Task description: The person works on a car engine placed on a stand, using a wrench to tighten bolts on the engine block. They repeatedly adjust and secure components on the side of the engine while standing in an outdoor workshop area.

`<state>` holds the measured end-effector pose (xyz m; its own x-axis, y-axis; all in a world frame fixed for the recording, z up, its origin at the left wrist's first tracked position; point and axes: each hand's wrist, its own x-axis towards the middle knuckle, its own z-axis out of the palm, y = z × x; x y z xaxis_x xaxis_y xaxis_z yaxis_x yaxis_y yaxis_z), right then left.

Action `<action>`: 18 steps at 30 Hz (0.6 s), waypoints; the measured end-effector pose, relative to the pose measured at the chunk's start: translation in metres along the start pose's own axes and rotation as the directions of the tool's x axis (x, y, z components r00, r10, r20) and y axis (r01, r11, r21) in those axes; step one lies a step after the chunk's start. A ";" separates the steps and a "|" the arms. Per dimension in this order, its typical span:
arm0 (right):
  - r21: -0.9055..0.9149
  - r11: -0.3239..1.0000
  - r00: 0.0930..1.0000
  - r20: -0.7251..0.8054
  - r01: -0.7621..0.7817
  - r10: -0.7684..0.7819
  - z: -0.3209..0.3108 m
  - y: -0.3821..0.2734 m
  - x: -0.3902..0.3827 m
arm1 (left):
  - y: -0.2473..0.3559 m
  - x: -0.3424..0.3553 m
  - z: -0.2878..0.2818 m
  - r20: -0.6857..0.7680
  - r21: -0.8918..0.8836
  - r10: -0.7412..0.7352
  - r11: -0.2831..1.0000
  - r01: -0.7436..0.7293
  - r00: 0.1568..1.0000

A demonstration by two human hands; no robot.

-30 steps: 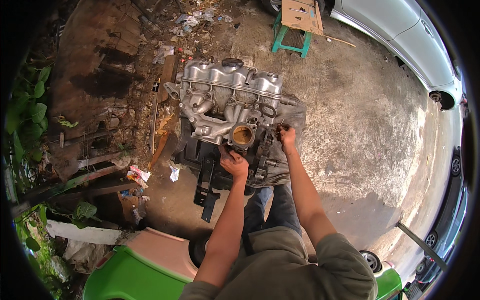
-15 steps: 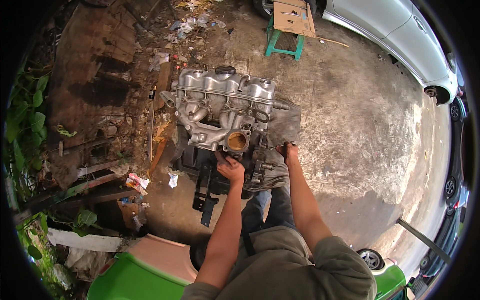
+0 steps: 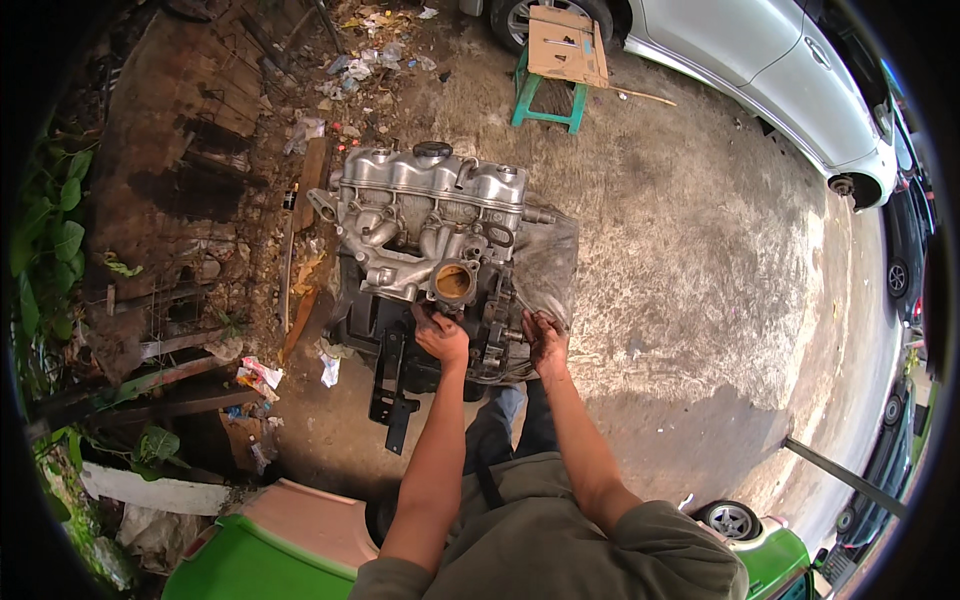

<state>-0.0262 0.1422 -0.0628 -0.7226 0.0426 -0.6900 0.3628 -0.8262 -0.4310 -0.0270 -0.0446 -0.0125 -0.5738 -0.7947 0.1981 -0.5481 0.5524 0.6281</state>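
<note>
A dirty metal engine (image 3: 395, 185) stands before me, with a silver valve cover, a branched intake casting and a round opening (image 3: 452, 282) dark tan inside. My left hand (image 3: 443, 338) is curled just under that opening, its fingertips hidden against the engine. At the engine's lower right, beside the dark fittings and shaft (image 3: 492, 335), my right hand (image 3: 546, 342) has curled, blackened fingers; what it grips is too small to make out. A black bracket (image 3: 390, 390) hangs at the lower front, and greyish sheeting (image 3: 550, 265) lies along the right side.
A green stool (image 3: 548, 112) bears cardboard (image 3: 568, 45) beside a silver car (image 3: 730, 40). Broken boards (image 3: 170, 200), litter (image 3: 360, 65) and plants (image 3: 60, 230) line the left. Green car bodywork (image 3: 250, 560) is behind me, a metal pole (image 3: 840, 475) lower right, concrete (image 3: 690, 290) to the right.
My right hand has moved down toward me; the thin tool earlier at its fingers no longer shows clearly. My left hand stays under the opening. The whole scene has shifted slightly left and down.
</note>
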 end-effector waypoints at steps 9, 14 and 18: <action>-0.462 0.873 0.986 0.134 0.154 -0.102 0.014 -0.005 -0.004 | 0.006 0.002 -0.004 0.034 -0.129 -0.028 0.991 0.032 0.999; -0.559 0.781 0.959 0.213 0.278 -0.189 0.011 0.004 0.000 | 0.008 0.003 -0.004 -0.003 -0.155 -0.019 0.988 0.018 1.000; -0.609 0.703 0.929 0.282 0.367 -0.239 0.012 0.007 0.000 | 0.011 0.003 -0.006 -0.013 -0.099 0.031 0.995 -0.033 0.999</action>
<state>-0.0304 0.1298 -0.0592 -0.9243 0.0787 -0.3735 0.3487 -0.2234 -0.9102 -0.0310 -0.0424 -0.0009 -0.5826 -0.7802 0.2277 -0.4661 0.5502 0.6929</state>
